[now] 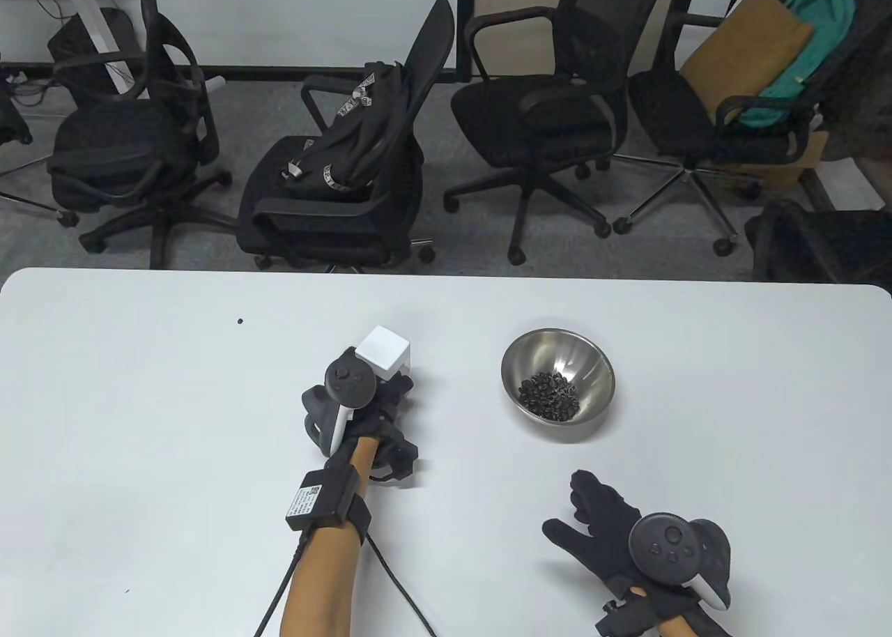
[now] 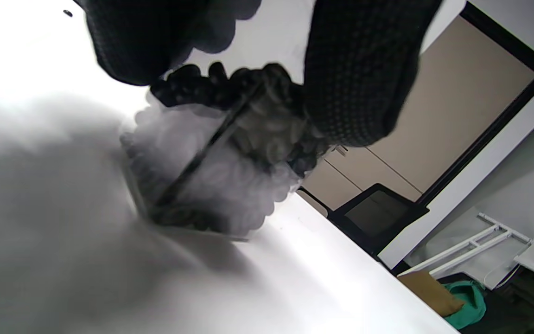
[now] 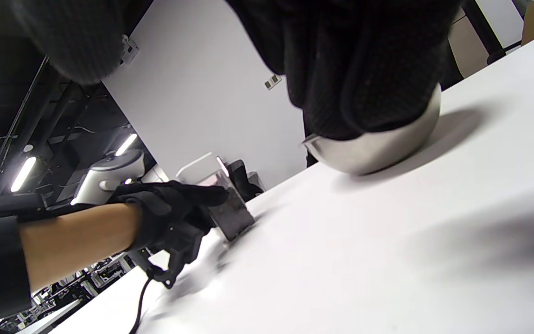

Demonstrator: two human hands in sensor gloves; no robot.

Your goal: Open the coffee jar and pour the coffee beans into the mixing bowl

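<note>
Left hand (image 1: pixel 362 414) grips the coffee jar (image 1: pixel 385 353) around its sides; jar stands on the counter (image 1: pixel 139 421) with its white square lid on. Right hand (image 1: pixel 613 532) is free, fingers spread, holding nothing, hovering low over the counter near the bottom edge, right of the jar.

Bowl (image 1: pixel 557 379) sits right of the jar, apart from it, beans (image 1: pixel 550 394) already piled in the bottom. My read: pour looks done and jar is being set back down, or it's a second round. Can't tell which.

If setting down: keep the jar upright, base flat on the counter, then let go. If opening again: left hand steadies the body, right hand comes over for the lid. Keep clear of the bowl; round base, it'll likely rock if bumped.

Views:
- Table view: lid on, beans in bowl, spacing of everything.
- Left wrist view: blurred, but shows beans inside the clear jar (image 2: pixel 211 185) and its base meeting the counter.
- Right wrist view: left hand (image 3: pixel 169 218) wrapped on the jar (image 3: pixel 230 208) from the side; bowl (image 3: pixel 378 144) outside only, contents hidden.
</note>
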